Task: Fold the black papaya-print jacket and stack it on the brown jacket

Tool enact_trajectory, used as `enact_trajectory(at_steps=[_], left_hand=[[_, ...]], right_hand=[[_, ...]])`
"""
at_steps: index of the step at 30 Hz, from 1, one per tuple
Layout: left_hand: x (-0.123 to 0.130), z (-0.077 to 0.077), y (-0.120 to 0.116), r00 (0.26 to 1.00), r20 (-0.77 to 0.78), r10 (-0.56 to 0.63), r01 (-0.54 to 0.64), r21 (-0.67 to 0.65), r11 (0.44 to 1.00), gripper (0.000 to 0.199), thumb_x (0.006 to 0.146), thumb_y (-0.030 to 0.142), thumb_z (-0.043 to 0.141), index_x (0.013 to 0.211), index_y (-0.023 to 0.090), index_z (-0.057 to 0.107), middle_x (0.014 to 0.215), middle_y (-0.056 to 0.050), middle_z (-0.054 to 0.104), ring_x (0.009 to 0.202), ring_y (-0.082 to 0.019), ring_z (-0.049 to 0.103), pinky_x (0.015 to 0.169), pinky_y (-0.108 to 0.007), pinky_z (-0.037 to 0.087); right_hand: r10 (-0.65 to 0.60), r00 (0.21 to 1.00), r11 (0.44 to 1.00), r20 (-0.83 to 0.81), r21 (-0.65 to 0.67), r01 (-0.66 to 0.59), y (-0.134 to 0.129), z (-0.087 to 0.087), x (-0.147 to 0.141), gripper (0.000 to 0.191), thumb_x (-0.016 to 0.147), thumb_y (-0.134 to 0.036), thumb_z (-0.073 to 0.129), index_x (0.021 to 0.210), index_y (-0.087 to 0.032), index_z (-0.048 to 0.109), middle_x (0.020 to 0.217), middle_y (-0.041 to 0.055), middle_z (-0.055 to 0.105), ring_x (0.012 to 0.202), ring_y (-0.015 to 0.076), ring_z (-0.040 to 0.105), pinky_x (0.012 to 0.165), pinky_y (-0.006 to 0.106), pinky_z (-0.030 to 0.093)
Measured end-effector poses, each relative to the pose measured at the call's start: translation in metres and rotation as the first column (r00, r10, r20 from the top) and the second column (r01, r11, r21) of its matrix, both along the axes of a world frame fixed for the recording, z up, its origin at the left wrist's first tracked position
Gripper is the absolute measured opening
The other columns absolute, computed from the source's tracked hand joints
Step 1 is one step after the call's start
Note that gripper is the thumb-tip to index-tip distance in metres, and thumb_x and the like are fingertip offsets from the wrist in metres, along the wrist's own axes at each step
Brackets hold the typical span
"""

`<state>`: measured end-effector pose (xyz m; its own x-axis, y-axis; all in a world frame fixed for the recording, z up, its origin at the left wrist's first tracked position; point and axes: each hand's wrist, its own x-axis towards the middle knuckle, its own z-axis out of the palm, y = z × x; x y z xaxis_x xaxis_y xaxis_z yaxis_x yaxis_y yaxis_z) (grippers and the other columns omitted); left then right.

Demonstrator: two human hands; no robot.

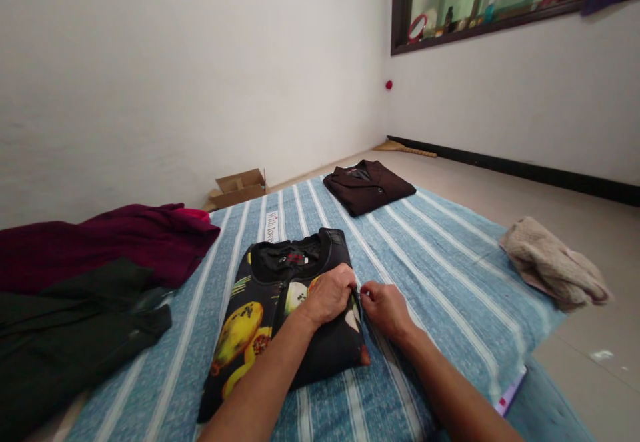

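A black jacket with a yellow fruit print (pixel 255 325) lies folded on the blue striped cloth (pixel 450 282), its round collar facing away from me. My left hand (pixel 330 295) rests across the jacket with its fingers curled at the right edge. Just beside it, my right hand (pixel 385 305) has thumb and fingers pinched together at that same edge. Both hands meet at the jacket's right side, where they grip its fabric; the fingertips are partly hidden.
A folded dark brown garment (pixel 370 185) lies at the far side. Maroon clothing (pixel 125 242) and dark green clothing (pixel 75 342) are heaped at the left. A beige knitted item (pixel 553 262) sits on the right edge. Behind stand a cardboard box (pixel 240 189) and a broom (pixel 405 147).
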<state>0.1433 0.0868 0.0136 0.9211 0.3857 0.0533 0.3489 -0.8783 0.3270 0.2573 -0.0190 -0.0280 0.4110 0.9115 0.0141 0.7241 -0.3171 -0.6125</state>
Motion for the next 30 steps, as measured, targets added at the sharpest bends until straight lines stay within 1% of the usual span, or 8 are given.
enact_trajectory(at_steps=[4,7,15,20,22,24,28,30], left_hand=[[-0.001,-0.004,0.007,0.994,0.107,-0.012,0.022,-0.099,0.995,0.021,0.068,0.0,0.044,0.068,0.018,0.056,0.087,-0.003,0.059,0.086,-0.015,0.057,0.081,-0.026,0.044],[-0.001,-0.003,0.008,0.986,0.166,0.007,0.018,-0.146,0.989,0.022,0.065,-0.002,0.046,0.065,0.017,0.056,0.09,-0.004,0.059,0.089,-0.015,0.057,0.082,-0.026,0.044],[-0.002,0.006,0.007,0.979,0.178,0.102,-0.065,-0.202,0.977,0.021,0.065,-0.001,0.048,0.061,0.017,0.059,0.105,-0.005,0.06,0.096,-0.016,0.059,0.088,-0.027,0.044],[-0.003,0.005,0.007,0.977,0.173,0.128,-0.089,-0.216,0.972,0.02,0.065,0.0,0.048,0.06,0.016,0.059,0.11,-0.005,0.06,0.097,-0.016,0.06,0.09,-0.027,0.045],[-0.003,0.004,0.008,0.976,0.175,0.13,-0.092,-0.211,0.973,0.02,0.065,0.0,0.048,0.06,0.016,0.059,0.111,-0.005,0.06,0.098,-0.016,0.06,0.09,-0.028,0.045],[-0.002,0.004,0.008,0.975,0.178,0.131,-0.093,-0.205,0.974,0.02,0.064,0.0,0.048,0.06,0.017,0.059,0.111,-0.006,0.06,0.099,-0.017,0.06,0.09,-0.028,0.045],[-0.002,0.004,0.008,0.976,0.175,0.127,-0.094,-0.189,0.977,0.021,0.064,0.0,0.048,0.061,0.017,0.06,0.113,-0.006,0.06,0.103,-0.018,0.059,0.092,-0.03,0.044],[-0.002,0.003,0.007,0.978,0.165,0.13,-0.098,-0.188,0.977,0.021,0.064,0.001,0.049,0.061,0.017,0.062,0.116,-0.006,0.06,0.103,-0.019,0.059,0.092,-0.031,0.045]], right_hand=[[0.028,0.999,0.999,0.028,0.039,-0.029,-0.001,-0.003,0.0,0.023,0.085,-0.028,0.045,0.086,-0.024,0.068,0.075,0.0033,0.071,0.072,0.0167,0.065,0.058,0.023,0.031],[0.028,0.999,0.998,0.039,0.053,-0.03,-0.001,-0.004,0.0,0.022,0.085,-0.029,0.046,0.087,-0.024,0.068,0.075,0.0032,0.071,0.072,0.0172,0.066,0.057,0.024,0.03],[0.031,0.999,0.999,0.04,0.04,-0.033,-0.001,-0.003,-0.001,0.022,0.086,-0.03,0.046,0.085,-0.023,0.067,0.074,0.0033,0.071,0.073,0.0178,0.066,0.058,0.024,0.031],[0.04,0.996,0.999,0.078,0.032,-0.043,-0.001,-0.002,-0.002,0.027,0.086,-0.032,0.047,0.107,-0.028,0.063,0.079,0.0031,0.072,0.076,0.0195,0.066,0.059,0.025,0.032],[0.055,0.992,0.998,0.116,0.018,-0.058,-0.001,0.0,-0.003,0.029,0.086,-0.033,0.046,0.11,-0.031,0.063,0.083,0.0034,0.072,0.077,0.02,0.066,0.059,0.026,0.032],[0.06,0.987,0.998,0.152,-0.001,-0.061,0.0,0.003,-0.003,0.028,0.087,-0.032,0.044,0.107,-0.032,0.064,0.083,0.0036,0.072,0.076,0.02,0.066,0.058,0.026,0.031],[0.062,0.979,0.998,0.195,-0.03,-0.057,0.002,0.005,-0.005,0.027,0.088,-0.029,0.041,0.09,-0.027,0.068,0.078,0.0039,0.072,0.07,0.0185,0.065,0.055,0.026,0.027],[0.056,0.975,0.998,0.215,-0.033,-0.051,0.002,0.004,-0.005,0.027,0.088,-0.027,0.04,0.086,-0.025,0.067,0.076,0.0043,0.071,0.069,0.0182,0.065,0.053,0.027,0.025]])
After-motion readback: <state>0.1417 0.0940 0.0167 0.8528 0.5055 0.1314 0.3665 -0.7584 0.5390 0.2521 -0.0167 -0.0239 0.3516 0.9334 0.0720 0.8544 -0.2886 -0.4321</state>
